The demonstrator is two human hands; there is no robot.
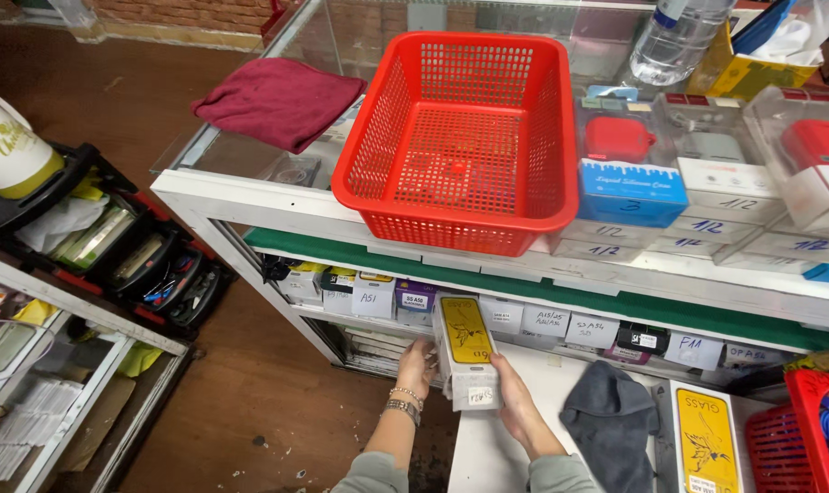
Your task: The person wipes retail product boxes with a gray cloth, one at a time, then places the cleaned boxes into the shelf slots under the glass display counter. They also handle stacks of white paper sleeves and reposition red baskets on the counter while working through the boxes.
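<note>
The yellow box is sitting in both my hands, just under the shelf of little boxes. My left hand and right hand are closing tight around its sides.

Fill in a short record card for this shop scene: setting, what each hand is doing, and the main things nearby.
Setting: glass counter with shelves of labelled boxes below
Left hand: grips the left side of the yellow-topped box
Right hand: grips that box's right side
On counter: empty red basket, dark red cloth, stacked small cases
Beside the hands: grey cloth, second yellow box
</note>
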